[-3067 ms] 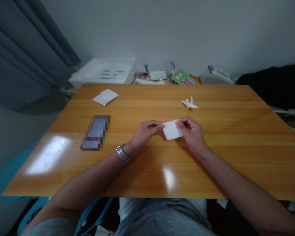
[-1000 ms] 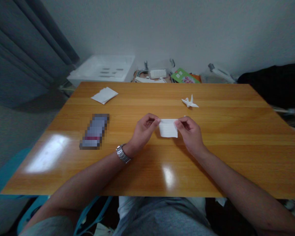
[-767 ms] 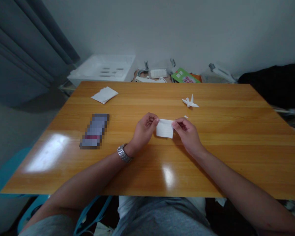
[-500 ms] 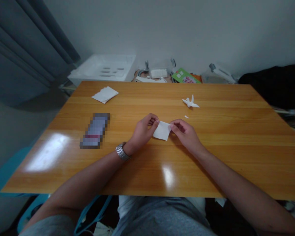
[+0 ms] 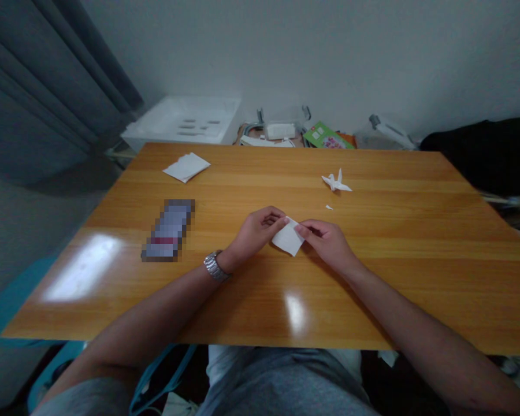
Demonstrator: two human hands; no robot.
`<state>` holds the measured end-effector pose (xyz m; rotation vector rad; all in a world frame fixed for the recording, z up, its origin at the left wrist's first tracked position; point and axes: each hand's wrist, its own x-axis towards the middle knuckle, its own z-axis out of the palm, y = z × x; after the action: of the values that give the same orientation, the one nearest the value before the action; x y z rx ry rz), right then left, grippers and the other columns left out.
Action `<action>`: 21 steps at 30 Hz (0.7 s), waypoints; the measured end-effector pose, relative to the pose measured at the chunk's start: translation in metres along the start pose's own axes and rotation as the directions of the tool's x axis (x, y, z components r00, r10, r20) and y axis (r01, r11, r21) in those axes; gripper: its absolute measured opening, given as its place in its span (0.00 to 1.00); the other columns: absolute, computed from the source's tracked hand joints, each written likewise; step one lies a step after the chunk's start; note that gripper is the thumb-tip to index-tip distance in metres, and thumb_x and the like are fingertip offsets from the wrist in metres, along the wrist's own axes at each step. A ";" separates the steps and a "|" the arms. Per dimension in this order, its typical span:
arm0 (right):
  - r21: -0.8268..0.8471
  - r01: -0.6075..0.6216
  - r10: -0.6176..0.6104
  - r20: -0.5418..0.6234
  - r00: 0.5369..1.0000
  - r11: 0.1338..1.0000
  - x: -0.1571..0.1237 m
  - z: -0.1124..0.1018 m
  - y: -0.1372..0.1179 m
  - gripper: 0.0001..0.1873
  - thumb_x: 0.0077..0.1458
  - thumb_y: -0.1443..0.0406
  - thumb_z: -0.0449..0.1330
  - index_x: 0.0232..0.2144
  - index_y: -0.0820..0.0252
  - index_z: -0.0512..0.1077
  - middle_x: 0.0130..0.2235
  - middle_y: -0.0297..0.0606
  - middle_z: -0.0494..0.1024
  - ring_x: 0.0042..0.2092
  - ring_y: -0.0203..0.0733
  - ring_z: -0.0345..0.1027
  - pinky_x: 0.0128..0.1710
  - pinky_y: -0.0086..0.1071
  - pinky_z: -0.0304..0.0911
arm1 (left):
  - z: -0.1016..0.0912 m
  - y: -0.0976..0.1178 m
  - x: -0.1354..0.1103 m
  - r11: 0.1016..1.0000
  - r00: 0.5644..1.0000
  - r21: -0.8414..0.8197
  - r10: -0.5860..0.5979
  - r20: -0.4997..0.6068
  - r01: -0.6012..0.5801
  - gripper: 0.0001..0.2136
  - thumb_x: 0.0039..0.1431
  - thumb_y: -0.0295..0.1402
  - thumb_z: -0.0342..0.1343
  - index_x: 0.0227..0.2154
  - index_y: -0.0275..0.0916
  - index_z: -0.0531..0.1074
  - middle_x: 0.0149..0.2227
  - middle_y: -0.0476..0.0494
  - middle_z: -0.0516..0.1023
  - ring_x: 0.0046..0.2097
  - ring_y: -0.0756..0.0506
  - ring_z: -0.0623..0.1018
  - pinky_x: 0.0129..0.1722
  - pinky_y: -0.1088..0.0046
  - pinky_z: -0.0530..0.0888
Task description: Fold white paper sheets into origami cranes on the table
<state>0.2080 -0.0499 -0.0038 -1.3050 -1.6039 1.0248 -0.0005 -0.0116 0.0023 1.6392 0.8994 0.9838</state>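
1. A pale wall (image 5: 286, 58) closes off the room, with a grey curtain (image 5: 47, 86) far to the left of both grips and a shiny wooden bench (image 5: 225, 312) spread below them
2. The left grip (image 5: 259, 231) is a narrow pinch, thumb on top, holding the far corner of a white slip of paper (image 5: 288, 238); a metal watch (image 5: 216, 266) sits on the wrist behind it
3. The right grip (image 5: 328, 241) is about as narrow, its thumb pressed on the slip's right-hand side
4. The slip lies between the two grips and touches both, so neither hand is nearer; the left thumb tip sits a little farther out over the bench than the right one, and one corner of the slip points toward the near edge
5. Its sides look almost equal, so I cannot tell a long axis, nor whether that near corner touches the bench
6. Just beyond the right grip lies a tiny scrap (image 5: 329, 207), and farther out a paper bird (image 5: 337, 182)
7. Well to the left of the left grip lies a phone (image 5: 169, 230), blurred out, its long side running away from the near edge; beyond it rest folded sheets (image 5: 186, 167)
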 end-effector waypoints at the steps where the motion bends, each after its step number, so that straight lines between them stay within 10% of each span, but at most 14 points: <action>1: 0.003 -0.002 0.002 -0.006 1.000 1.000 0.000 0.000 0.000 0.16 0.62 0.52 0.62 0.36 0.58 0.81 0.34 0.37 0.83 0.35 0.42 0.73 0.36 0.33 0.65 | 0.000 -0.002 0.000 1.000 1.000 -0.011 0.000 0.003 0.000 0.13 0.64 0.43 0.60 0.38 0.36 0.75 0.37 0.42 0.81 0.37 0.48 0.80 0.37 0.74 0.76; 21: -0.152 0.036 -0.030 0.043 0.999 0.988 -0.001 -0.008 -0.005 0.17 0.65 0.53 0.59 0.38 0.58 0.82 0.37 0.38 0.84 0.37 0.45 0.75 0.37 0.35 0.65 | -0.001 0.006 -0.002 0.995 0.997 0.086 -0.043 -0.062 0.048 0.12 0.64 0.42 0.61 0.37 0.36 0.78 0.35 0.43 0.83 0.36 0.47 0.81 0.34 0.75 0.77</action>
<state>0.2136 -0.0509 0.0034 -1.3613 -1.7580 0.9289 -0.0019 -0.0145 0.0081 1.6623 1.0286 0.9781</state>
